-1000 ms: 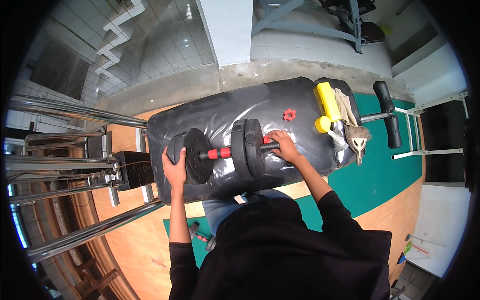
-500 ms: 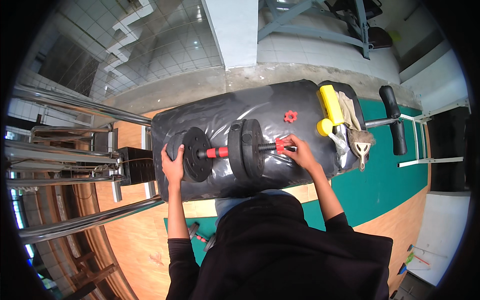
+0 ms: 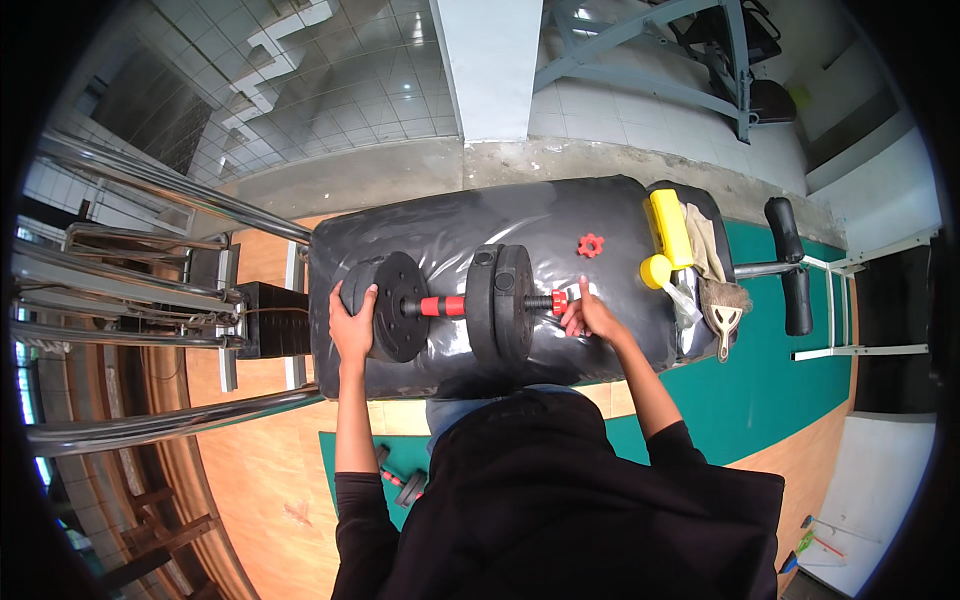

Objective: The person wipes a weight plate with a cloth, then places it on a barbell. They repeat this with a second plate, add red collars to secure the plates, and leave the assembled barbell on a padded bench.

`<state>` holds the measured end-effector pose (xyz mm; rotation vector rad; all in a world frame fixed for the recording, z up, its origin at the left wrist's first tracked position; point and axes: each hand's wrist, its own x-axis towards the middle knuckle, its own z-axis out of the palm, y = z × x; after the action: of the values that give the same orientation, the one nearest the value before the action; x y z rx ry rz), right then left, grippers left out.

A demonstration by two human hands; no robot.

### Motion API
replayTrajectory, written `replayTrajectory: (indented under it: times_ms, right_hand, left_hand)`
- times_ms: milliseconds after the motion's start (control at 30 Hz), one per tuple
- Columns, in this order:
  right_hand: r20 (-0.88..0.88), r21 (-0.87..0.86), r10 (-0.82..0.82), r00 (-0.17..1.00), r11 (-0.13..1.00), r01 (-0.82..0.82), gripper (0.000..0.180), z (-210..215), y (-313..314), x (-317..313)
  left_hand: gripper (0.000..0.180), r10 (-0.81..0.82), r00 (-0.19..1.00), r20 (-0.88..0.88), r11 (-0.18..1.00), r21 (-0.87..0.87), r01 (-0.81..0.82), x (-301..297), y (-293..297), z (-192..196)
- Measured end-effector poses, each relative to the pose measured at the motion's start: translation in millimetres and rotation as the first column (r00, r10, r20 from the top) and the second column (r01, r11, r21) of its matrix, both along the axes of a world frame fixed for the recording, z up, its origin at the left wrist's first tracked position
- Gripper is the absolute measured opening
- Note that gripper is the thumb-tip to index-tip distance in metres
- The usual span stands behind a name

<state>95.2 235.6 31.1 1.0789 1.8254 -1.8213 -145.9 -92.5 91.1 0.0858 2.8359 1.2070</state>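
An adjustable dumbbell (image 3: pixel 443 306) with black plates and a red grip lies across the black padded bench in front of me. My left hand (image 3: pixel 353 320) is wrapped round the rim of its left plates. Along the threaded right end of the bar sits a red star-shaped nut (image 3: pixel 559 303). My right hand (image 3: pixel 596 317) is just right of that nut, thumb and fingers apart and partly curled; whether a fingertip touches the nut is hard to see. A second red star nut (image 3: pixel 591 245) lies loose on the bench beyond it.
On the bench's right end are a yellow bottle (image 3: pixel 671 229), a yellow round cap (image 3: pixel 656 271), a beige cloth (image 3: pixel 704 243) and a brush (image 3: pixel 724 318). Chrome rails (image 3: pixel 180 424) stand at the left. Another dumbbell (image 3: pixel 393 478) lies on the green mat below.
My right hand has loosened from the red nut, its fingers now spread beside it. The nut looks closer to the right plates. My left hand keeps its hold.
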Motion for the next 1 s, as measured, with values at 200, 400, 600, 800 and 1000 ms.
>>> replayTrajectory:
  times_ms: [200, 400, 600, 800, 1000]
  right_hand:
    - [-0.277, 0.937, 0.541, 0.794, 0.336, 0.098, 0.037, 25.4, -30.4, 19.7]
    - [-0.388, 0.865, 0.556, 0.735, 0.495, 0.082, 0.043, 48.6, -14.6, 6.8]
    - [-0.308, 0.889, 0.431, 0.848, 0.449, 0.094, 0.060, 30.2, 0.2, 4.0]
    - [-0.282, 0.924, 0.352, 0.892, 0.349, 0.154, 0.063, 38.1, -1.5, 8.2]
    - [-0.040, 0.987, 0.632, 0.774, 0.144, -0.066, 0.072, 42.7, -1.8, 13.7]
  left_hand:
    - [0.076, 0.003, 1.000, 0.022, 1.000, -0.024, -0.002, 0.4, -1.0, 4.8]
    - [0.077, -0.011, 1.000, -0.020, 0.999, -0.047, 0.010, 8.4, 5.0, 3.0]
    - [0.078, -0.063, 0.995, -0.074, 0.996, -0.075, 0.058, 30.3, 30.0, 13.8]
    - [0.076, -0.053, 0.994, -0.099, 0.996, -0.083, 0.045, 23.4, 24.7, 9.4]
    - [0.075, -0.049, 0.997, -0.064, 0.997, -0.064, 0.045, 18.1, 21.7, 12.4]
